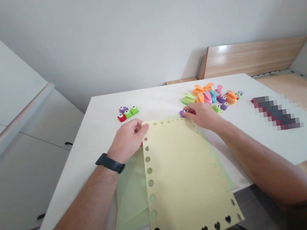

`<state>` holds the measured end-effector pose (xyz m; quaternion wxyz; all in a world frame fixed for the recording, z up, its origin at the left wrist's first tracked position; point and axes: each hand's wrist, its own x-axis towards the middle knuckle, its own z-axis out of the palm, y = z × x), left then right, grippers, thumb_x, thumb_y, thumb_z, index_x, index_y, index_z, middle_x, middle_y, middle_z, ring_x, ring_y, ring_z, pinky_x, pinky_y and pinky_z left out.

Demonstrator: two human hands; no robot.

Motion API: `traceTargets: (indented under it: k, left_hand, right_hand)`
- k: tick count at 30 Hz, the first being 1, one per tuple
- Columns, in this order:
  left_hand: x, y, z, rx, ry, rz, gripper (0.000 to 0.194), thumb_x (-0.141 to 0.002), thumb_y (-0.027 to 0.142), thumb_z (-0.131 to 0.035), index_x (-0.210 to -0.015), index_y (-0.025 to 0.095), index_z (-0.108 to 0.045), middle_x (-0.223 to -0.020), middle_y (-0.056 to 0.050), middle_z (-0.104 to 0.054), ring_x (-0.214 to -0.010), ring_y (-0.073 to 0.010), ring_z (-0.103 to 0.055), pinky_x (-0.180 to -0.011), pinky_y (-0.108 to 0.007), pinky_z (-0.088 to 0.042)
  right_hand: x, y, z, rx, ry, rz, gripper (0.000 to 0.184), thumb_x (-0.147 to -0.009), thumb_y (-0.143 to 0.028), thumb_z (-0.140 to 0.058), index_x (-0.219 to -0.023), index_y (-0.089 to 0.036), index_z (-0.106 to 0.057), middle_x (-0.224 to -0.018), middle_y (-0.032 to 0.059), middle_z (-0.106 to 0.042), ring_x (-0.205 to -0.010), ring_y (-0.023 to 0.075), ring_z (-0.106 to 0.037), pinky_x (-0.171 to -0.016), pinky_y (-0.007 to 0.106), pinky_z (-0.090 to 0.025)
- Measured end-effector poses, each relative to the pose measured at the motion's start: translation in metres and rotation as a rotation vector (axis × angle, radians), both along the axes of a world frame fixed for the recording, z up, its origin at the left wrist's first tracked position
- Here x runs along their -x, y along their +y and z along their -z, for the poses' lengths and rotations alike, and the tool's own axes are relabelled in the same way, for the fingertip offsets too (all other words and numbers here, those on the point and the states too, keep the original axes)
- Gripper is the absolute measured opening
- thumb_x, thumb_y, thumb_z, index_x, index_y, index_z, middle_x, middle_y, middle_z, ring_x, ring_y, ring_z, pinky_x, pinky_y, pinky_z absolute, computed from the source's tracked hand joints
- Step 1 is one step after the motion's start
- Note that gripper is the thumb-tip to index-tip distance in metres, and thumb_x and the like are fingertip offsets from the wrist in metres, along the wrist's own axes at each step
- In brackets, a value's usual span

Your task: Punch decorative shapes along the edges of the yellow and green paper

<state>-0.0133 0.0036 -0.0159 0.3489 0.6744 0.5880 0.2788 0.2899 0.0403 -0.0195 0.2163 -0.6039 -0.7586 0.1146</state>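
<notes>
A pale yellow sheet of paper (181, 172) with punched circles, hearts and other small shapes along its edges slants toward me over the table's front edge. My left hand (130, 135) pinches its far left corner between thumb and fingers. At the far right corner, my right hand (199, 114) has its fingers closed on a small purple craft punch (182, 113), which sits against the paper's far edge. Beneath lies a light green sheet (130, 194), partly covered by the yellow one.
Several small red, green and purple punches (127, 113) stand at the back left of the white table (88, 139). A pile of larger colourful lever punches (210, 93) lies at the back right. A blurred dark red object (276, 113) rests farther right.
</notes>
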Motion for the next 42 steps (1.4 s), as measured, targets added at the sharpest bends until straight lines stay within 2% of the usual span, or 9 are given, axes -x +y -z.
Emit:
traceTargets:
  k: [14,25,36,42]
  left_hand:
    - [-0.001,-0.001,0.000,0.012,0.040,-0.054,0.030,-0.089,0.050,-0.055,-0.085,0.022,-0.063,-0.078,0.000,-0.074,-0.062,-0.0175,-0.065,-0.058,-0.028,-0.045]
    - [0.001,0.002,0.005,0.031,0.079,-0.094,0.028,-0.088,0.049,-0.055,-0.081,0.023,-0.062,-0.074,0.000,-0.073,-0.062,-0.0184,-0.065,-0.057,-0.028,-0.043]
    - [-0.002,0.001,-0.001,0.032,0.142,-0.128,0.030,-0.086,0.050,-0.057,-0.078,0.023,-0.062,-0.074,0.000,-0.074,-0.065,-0.0186,-0.065,-0.058,-0.028,-0.042]
    - [-0.001,0.001,0.003,0.028,0.149,-0.118,0.031,-0.087,0.052,-0.055,-0.078,0.023,-0.063,-0.074,0.000,-0.074,-0.066,-0.0190,-0.066,-0.058,-0.028,-0.042]
  right_hand:
    - [0.001,-0.004,-0.006,0.041,0.011,-0.049,0.021,-0.092,-0.038,-0.060,-0.096,-0.024,-0.075,-0.079,0.0001,-0.074,-0.067,0.0146,-0.062,-0.061,0.027,-0.039]
    - [0.000,-0.009,-0.012,0.030,-0.020,-0.106,0.015,-0.089,-0.033,-0.064,-0.092,-0.025,-0.076,-0.076,-0.0009,-0.072,-0.067,0.0141,-0.062,-0.060,0.027,-0.041]
    - [0.001,-0.012,-0.016,0.048,-0.055,-0.107,0.021,-0.093,-0.032,-0.057,-0.090,-0.024,-0.076,-0.074,-0.0005,-0.071,-0.065,0.0143,-0.060,-0.059,0.028,-0.038]
    - [0.003,-0.013,-0.018,0.069,-0.043,-0.075,0.020,-0.092,-0.034,-0.059,-0.089,-0.024,-0.075,-0.075,-0.0002,-0.072,-0.066,0.0144,-0.060,-0.059,0.028,-0.038]
